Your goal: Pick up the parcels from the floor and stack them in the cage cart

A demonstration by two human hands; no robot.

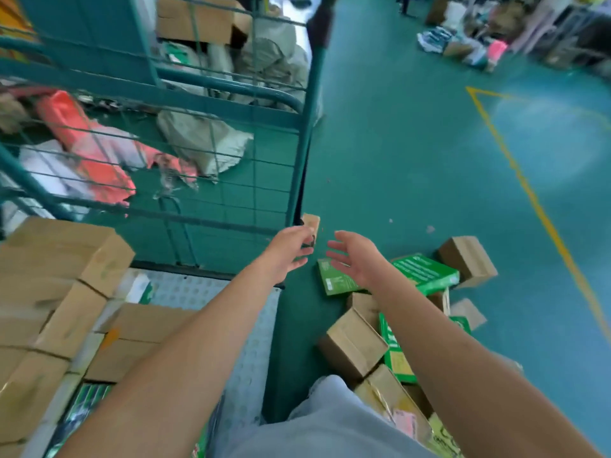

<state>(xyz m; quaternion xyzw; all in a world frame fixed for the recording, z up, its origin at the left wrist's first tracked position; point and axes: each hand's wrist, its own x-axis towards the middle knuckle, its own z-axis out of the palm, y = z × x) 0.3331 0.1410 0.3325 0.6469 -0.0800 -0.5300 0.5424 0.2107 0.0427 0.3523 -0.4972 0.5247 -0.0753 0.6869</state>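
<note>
The teal mesh cage cart (231, 180) stands at the left, its metal floor plate (244, 325) partly bare. Several brown cardboard parcels (66, 259) are stacked inside it at the lower left. On the green floor to the right lies a heap of parcels: a brown box (353, 345), a flat green box (334, 279), a bigger green box (426, 272) and another brown box (466, 259). My left hand (291, 251) is held out empty by the cart's corner post, close to a small brown box (312, 221). My right hand (353, 259) hovers open above the flat green box.
Beyond the mesh lie grey sacks (205, 140) and an orange-pink bag (82, 143). A yellow line (529, 193) crosses the floor at the right. More goods are heaped at the far top right (479, 44). My grey clothing (330, 424) fills the bottom middle.
</note>
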